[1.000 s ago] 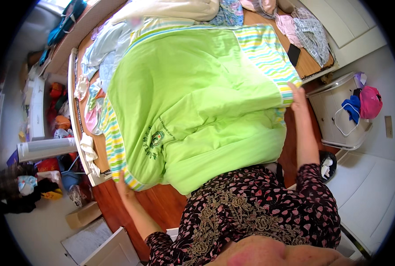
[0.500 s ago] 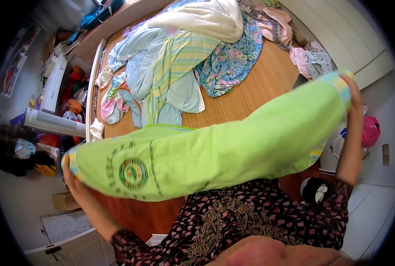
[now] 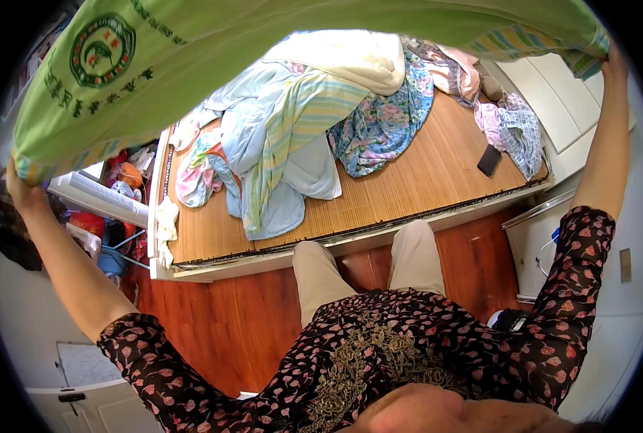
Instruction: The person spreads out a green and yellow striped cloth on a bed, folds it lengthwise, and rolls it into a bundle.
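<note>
A light green cloth (image 3: 213, 68) with a striped yellow-and-blue border and a round printed emblem stretches between my raised arms. It billows across the top of the view above the bed. At the left, my left hand (image 3: 23, 186) is closed on one corner of it. My right hand (image 3: 613, 66) grips the opposite corner at the upper right, where the striped edge bunches. Both arms are spread wide. The cloth's far edge runs out of the picture.
Before my knees is a low bed (image 3: 379, 209) with a bamboo mat. On it lie a striped quilt (image 3: 329, 94), a blue floral cloth (image 3: 390, 137), crumpled clothes (image 3: 520, 133) and a black phone (image 3: 489, 161). A white nightstand (image 3: 541, 242) stands at the right; clutter fills the left.
Both hands have swung up and forward, lifting the green cloth from in front of my body to over the bed. The mat's front edge and my knees now show.
</note>
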A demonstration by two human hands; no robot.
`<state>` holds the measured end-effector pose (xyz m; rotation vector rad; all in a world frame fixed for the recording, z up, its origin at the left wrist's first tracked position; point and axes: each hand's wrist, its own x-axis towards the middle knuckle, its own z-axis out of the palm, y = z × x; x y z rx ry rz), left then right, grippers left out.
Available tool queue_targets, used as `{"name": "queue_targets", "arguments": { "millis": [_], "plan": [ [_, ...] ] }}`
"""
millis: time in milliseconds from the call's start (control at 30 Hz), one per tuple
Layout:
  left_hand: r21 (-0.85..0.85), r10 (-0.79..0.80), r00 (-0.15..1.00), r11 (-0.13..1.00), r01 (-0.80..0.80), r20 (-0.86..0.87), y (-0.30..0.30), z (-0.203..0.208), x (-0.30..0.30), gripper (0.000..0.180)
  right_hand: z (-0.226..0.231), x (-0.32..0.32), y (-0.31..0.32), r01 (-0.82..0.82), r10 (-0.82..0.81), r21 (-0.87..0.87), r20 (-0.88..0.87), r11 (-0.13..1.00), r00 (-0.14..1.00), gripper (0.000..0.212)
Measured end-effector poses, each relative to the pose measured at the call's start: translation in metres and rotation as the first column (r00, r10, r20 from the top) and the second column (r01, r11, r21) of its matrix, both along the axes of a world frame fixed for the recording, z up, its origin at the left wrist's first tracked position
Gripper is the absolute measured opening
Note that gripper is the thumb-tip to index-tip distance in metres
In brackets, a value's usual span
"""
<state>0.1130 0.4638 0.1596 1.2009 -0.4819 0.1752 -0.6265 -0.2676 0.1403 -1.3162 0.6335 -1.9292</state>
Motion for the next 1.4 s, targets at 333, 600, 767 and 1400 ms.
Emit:
{"name": "queue_targets", "arguments": {
  "millis": [333, 600, 767, 1400],
  "plan": [
    [0.312, -0.190, 0.920, 0.901, 0.303, -0.344, -0.005, -0.393, -0.059, 0.060, -0.383, -0.152, 0.067, 0.319, -0.047, 0.227, -0.746, 0.920, 0.665, 0.035],
    [0.823, 0.517, 0.673, 0.507, 0.259, -0.530, 0.078, -0.602, -0.168, 0.039, -0.542, -0.055, 0.277, 0.272, 0.641, 0.798, -0.597, 0.538, 0.482, 0.013],
    [0.965, 0.285, 0.952, 0.261, 0.035, -0.112, -0.014, -0.590, -0.168, 0.056, -0.538, 0.008, 0.296, 0.110, 0.458, 0.511, -0.832, 0.852, 0.314, 0.015],
    [-0.082, -0.067, 0.258, 0.995, -0.051, -0.964, -0.099, -0.598, -0.221, 0.060, -0.574, 0.153, 0.326, -0.228, 0.503, 0.965, 0.262, -0.130, 0.824, 0.068]
  ]
}}
